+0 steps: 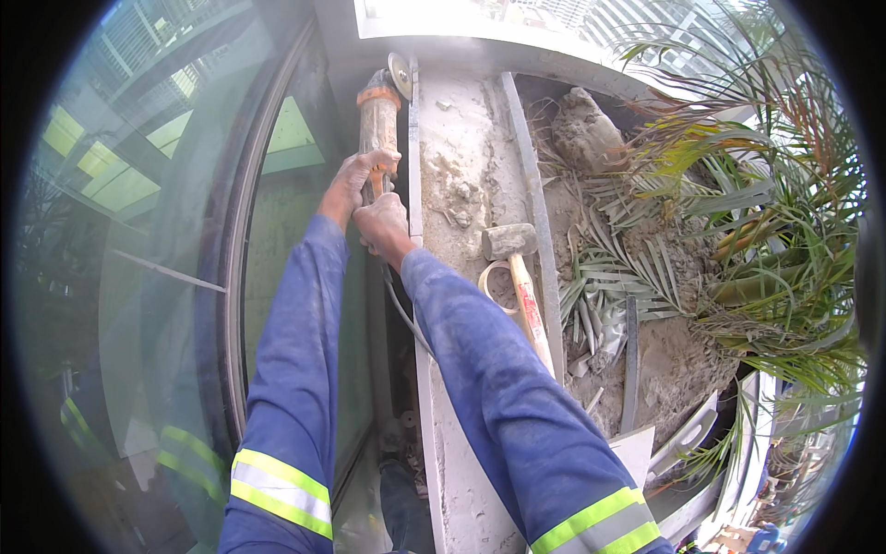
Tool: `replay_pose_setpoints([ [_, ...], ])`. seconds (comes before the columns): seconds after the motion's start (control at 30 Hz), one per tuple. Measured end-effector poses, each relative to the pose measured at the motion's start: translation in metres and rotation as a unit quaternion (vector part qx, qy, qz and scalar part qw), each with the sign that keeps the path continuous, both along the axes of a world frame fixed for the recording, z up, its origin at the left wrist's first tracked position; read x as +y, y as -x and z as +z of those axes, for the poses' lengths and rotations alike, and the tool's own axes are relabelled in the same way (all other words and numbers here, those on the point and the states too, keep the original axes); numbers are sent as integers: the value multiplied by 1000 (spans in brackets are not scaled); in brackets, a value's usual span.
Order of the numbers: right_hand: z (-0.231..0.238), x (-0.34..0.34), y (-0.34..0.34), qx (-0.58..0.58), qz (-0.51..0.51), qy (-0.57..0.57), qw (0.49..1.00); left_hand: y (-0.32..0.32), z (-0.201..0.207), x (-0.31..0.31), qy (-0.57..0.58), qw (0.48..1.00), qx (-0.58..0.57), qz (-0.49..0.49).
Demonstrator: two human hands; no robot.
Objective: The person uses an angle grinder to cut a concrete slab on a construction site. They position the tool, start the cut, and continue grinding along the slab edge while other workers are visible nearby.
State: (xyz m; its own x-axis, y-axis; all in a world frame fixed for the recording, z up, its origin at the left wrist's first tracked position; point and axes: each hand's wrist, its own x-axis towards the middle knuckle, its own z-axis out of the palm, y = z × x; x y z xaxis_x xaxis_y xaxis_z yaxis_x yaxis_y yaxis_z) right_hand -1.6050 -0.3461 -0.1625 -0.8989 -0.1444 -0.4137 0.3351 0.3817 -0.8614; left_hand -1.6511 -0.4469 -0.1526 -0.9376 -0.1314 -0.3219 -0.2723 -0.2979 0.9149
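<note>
Both my hands grip a dusty orange-and-grey angle grinder (377,125) held out at arm's length. My left hand (354,177) is wrapped round its body, and my right hand (384,224) closes round the rear end just below. The grinder's round cutting disc (400,76) is at the top edge of the ledge's left metal strip (414,157); whether it touches cannot be made out. A grey cord (401,307) runs down from the tool. Nearest to my right forearm, a mallet (508,242) with a wooden handle lies on the rough concrete ledge (457,138), beside a roll of tape (496,282).
A framed glass pane (175,277) stands close on the left, reflecting buildings. On the right, a planter bed holds dry soil (678,355), a rock-like lump (587,129), fallen fronds and a palm plant (775,212). A narrow gap runs between glass and ledge. Dust hazes the far end.
</note>
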Motion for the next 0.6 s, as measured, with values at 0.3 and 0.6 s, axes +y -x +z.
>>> replay_pose_setpoints([
  [0.3, 15, 4, -6, -35, 24, 2, 999, -15, 10, 3, -3, 999, 33, -5],
  [0.6, -9, -4, 1, 65, -25, -16, 997, -12, 15, 6, -7, 999, 39, -4],
])
